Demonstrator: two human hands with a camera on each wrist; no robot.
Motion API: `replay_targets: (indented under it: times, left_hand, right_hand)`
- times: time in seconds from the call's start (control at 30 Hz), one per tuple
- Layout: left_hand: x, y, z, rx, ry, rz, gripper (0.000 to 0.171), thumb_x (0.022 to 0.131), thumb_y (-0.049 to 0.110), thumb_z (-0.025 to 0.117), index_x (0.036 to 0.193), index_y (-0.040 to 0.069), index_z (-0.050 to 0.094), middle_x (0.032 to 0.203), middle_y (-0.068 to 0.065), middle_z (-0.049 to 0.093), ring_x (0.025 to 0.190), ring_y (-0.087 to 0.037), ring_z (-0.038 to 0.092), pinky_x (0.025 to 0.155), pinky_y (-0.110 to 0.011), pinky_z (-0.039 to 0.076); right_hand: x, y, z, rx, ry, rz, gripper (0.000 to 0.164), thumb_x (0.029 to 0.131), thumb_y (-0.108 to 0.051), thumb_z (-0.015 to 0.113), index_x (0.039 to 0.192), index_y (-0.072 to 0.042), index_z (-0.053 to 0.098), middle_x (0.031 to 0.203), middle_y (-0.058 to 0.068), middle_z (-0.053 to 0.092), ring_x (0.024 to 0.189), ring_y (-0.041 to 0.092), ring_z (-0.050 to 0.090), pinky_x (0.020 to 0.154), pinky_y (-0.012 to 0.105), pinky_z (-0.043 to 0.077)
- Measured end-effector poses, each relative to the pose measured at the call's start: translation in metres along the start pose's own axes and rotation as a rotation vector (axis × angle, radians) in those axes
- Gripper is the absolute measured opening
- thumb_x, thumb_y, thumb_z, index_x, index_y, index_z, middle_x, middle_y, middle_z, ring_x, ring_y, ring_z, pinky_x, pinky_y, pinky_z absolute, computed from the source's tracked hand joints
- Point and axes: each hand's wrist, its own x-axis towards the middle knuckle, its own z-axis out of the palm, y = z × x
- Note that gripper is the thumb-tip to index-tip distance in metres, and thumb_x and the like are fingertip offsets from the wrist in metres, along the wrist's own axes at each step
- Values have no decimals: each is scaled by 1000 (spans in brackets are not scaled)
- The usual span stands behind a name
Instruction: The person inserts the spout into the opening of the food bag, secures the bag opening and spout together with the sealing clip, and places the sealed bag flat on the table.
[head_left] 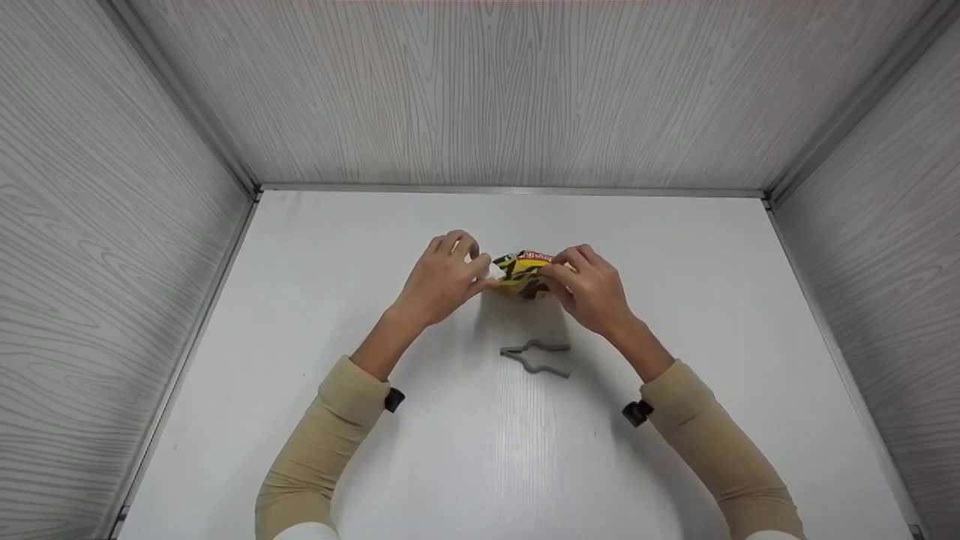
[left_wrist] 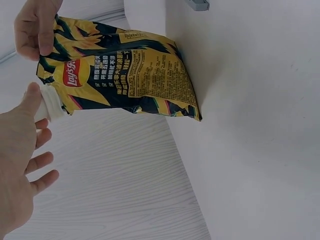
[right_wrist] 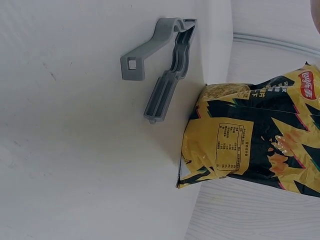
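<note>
A yellow and black Lay's chip bag (head_left: 525, 276) stands upright on the table between the two hands. At its top corner my left hand (head_left: 444, 276) holds a white round piece, like a cap or spout (left_wrist: 50, 102), between thumb and fingers. The other top corner of the bag is pinched by my right hand (head_left: 592, 289), which also shows in the left wrist view. Nearer the body lies a grey bag clip (head_left: 551, 370) with its two arms spread apart. Printed text covers the bag's side in the right wrist view, where only a sliver of the right hand shows.
The white tabletop (head_left: 450, 450) is walled by wood-grain panels at the back (head_left: 480, 97), left and right. A small black device (head_left: 637, 412) sits at the right sleeve cuff and another (head_left: 394, 400) at the left.
</note>
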Motion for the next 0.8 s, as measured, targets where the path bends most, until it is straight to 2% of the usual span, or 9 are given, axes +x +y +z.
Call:
replay_targets:
  times: [0.23,0.6,0.8]
  left_hand:
    - [-3,1,0,-14,-29,-10,37,105,49,58,118,16,67,121,-9,64,126,-30,58,109,-45,52]
    - [-7,1,1,20,3,6,41,104,54,58,114,15,70,118,-8,65,124,-29,60,108,-44,52]
    - [-8,3,1,-2,-28,-1,44,105,54,55,116,14,69,120,-9,65,126,-30,59,110,-45,51]
  right_hand:
    - [1,-2,0,2,-2,0,11,97,-22,78,104,-13,77,97,9,69,92,27,65,71,40,59]
    - [1,-4,-1,9,3,-11,11,95,-22,80,102,-14,77,96,9,68,90,27,65,72,41,59]
    - [0,-4,-1,12,2,-14,12,94,-22,81,102,-14,77,97,9,68,91,27,65,72,40,59]
